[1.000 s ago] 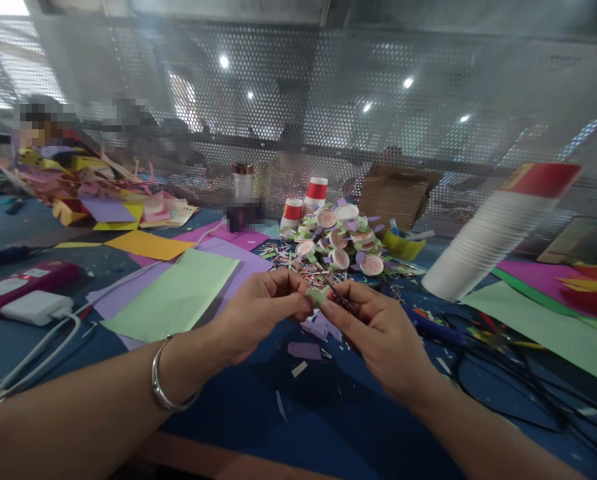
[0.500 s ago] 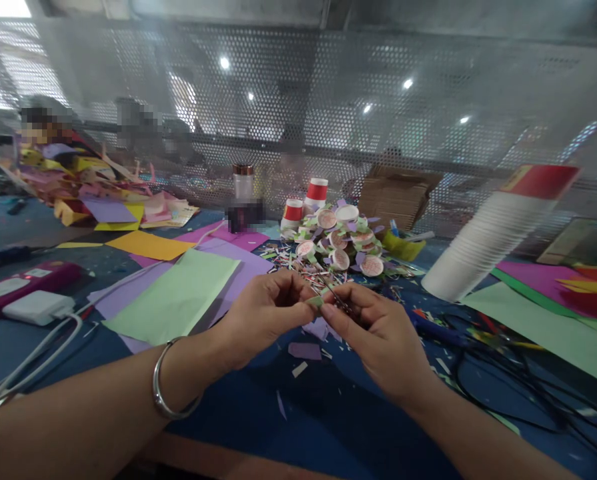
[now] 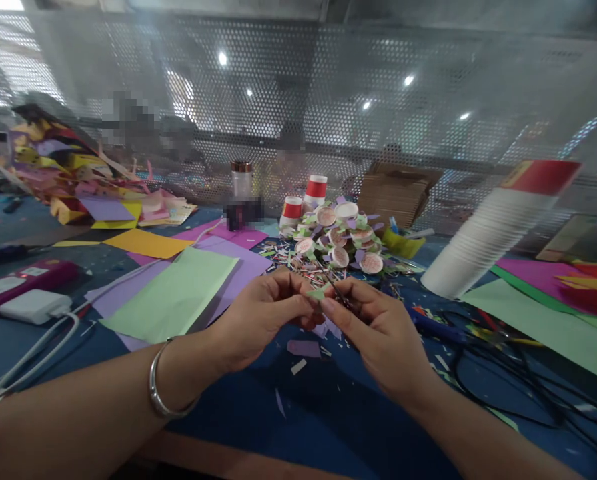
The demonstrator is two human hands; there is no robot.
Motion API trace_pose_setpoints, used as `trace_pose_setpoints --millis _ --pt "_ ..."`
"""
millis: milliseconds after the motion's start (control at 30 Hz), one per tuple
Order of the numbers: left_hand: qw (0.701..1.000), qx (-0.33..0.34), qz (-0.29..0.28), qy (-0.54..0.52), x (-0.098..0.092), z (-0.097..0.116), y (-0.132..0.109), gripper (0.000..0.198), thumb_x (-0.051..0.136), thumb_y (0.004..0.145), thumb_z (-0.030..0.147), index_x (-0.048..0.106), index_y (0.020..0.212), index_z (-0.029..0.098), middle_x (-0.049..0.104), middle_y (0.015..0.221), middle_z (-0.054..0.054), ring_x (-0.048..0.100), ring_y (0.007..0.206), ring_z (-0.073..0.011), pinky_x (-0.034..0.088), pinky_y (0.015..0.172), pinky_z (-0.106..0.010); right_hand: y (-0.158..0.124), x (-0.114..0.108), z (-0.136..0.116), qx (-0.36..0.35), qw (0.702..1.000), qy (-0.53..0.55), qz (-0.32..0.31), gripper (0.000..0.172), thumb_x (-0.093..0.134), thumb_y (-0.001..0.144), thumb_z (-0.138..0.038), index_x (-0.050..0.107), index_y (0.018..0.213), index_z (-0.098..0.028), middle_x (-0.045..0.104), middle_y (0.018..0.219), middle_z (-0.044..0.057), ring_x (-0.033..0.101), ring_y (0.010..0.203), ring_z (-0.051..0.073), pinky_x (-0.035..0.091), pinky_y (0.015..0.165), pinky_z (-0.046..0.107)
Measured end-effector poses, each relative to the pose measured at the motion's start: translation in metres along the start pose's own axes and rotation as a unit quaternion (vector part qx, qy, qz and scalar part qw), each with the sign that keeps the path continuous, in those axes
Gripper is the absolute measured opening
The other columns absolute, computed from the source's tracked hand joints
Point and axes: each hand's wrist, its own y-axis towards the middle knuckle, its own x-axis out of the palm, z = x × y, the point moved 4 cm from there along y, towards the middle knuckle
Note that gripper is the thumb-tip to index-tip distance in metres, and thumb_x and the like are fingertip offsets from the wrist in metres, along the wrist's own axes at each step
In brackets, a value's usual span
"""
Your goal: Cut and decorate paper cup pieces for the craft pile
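Observation:
My left hand (image 3: 261,317) and my right hand (image 3: 378,333) meet above the blue table (image 3: 258,413). Between their fingertips sits a small light-green paper piece (image 3: 317,293), pinched from both sides. My right hand also grips small scissors (image 3: 342,298), their thin dark blades pointing up past the paper. A silver bangle (image 3: 161,390) circles my left wrist. Purple paper scraps (image 3: 303,348) lie on the table just below my hands.
A pile of decorated paper cups (image 3: 343,243) stands behind my hands. A tilted stack of white cups (image 3: 488,233) is at the right. Green and purple paper sheets (image 3: 178,293) lie at the left, with a charger and cable (image 3: 35,307). Dark cords (image 3: 503,373) lie at the right.
Both hands stay together on the green piece; the fingers have shifted slightly and the piece has turned a little.

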Motion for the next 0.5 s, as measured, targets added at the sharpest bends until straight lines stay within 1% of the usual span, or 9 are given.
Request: trace_pose_setpoints --millis 67,133,233,300,433,500 --pt "0.999 0.013 0.001 0.032 0.0003 0.001 0.0 0.015 0.074 0.076 0.015 0.059 0.075 0.013 0.062 0.066 0.002 0.056 0.063 -0.0082 0.045 0.065 -0.022 0.0002 0.001 -0.0017 -0.003 1.0 0.002 -0.006 0.008 0.07 0.089 -0.028 0.067 0.089 -0.02 0.071 0.075 -0.003 0.066 0.07 0.009 0.052 0.067 0.016" --pt "0.999 0.014 0.007 0.037 0.0006 0.0007 -0.0002 0.015 0.074 0.076 0.015 0.059 0.075 0.013 0.062 0.067 0.002 0.057 0.064 -0.0083 0.045 0.066 -0.022 0.0008 0.0009 -0.0036 -0.009 1.0 -0.007 -0.005 0.01 0.068 0.091 -0.029 0.067 0.088 -0.02 0.07 0.073 -0.003 0.066 0.068 0.008 0.052 0.066 0.016" --pt "1.0 0.003 0.011 0.009 0.0021 -0.0009 -0.0009 0.016 0.074 0.076 0.016 0.059 0.077 0.014 0.061 0.067 0.002 0.057 0.064 -0.0083 0.044 0.066 -0.022 0.0012 -0.0009 -0.0044 -0.003 1.0 -0.028 0.007 0.011 0.067 0.091 -0.029 0.067 0.087 -0.019 0.069 0.072 -0.003 0.064 0.064 0.008 0.052 0.064 0.017" --pt "1.0 -0.002 0.013 -0.006 0.003 -0.0014 -0.0013 0.017 0.076 0.077 0.018 0.059 0.078 0.014 0.061 0.067 0.002 0.057 0.064 -0.0083 0.044 0.065 -0.022 0.001 -0.0022 -0.0037 0.005 0.999 -0.031 0.011 0.011 0.069 0.09 -0.029 0.066 0.087 -0.019 0.069 0.074 -0.002 0.064 0.066 0.009 0.051 0.064 0.018" --pt "1.0 -0.009 0.022 -0.017 0.0031 -0.0001 -0.0015 0.02 0.077 0.076 0.018 0.058 0.077 0.014 0.061 0.068 0.003 0.056 0.062 -0.0079 0.044 0.063 -0.021 0.0013 -0.0021 -0.0011 0.013 1.0 -0.022 0.001 0.015 0.07 0.09 -0.033 0.065 0.086 -0.019 0.07 0.079 -0.001 0.064 0.07 0.01 0.05 0.064 0.018" --pt "0.999 -0.01 0.023 -0.021 0.0028 0.0013 -0.0011 0.019 0.076 0.074 0.016 0.057 0.076 0.014 0.06 0.066 0.003 0.056 0.062 -0.0076 0.044 0.062 -0.021 0.0019 -0.0012 0.0013 0.021 1.0 -0.007 -0.005 0.018 0.07 0.091 -0.037 0.065 0.087 -0.02 0.068 0.075 -0.002 0.063 0.071 0.009 0.049 0.065 0.018"
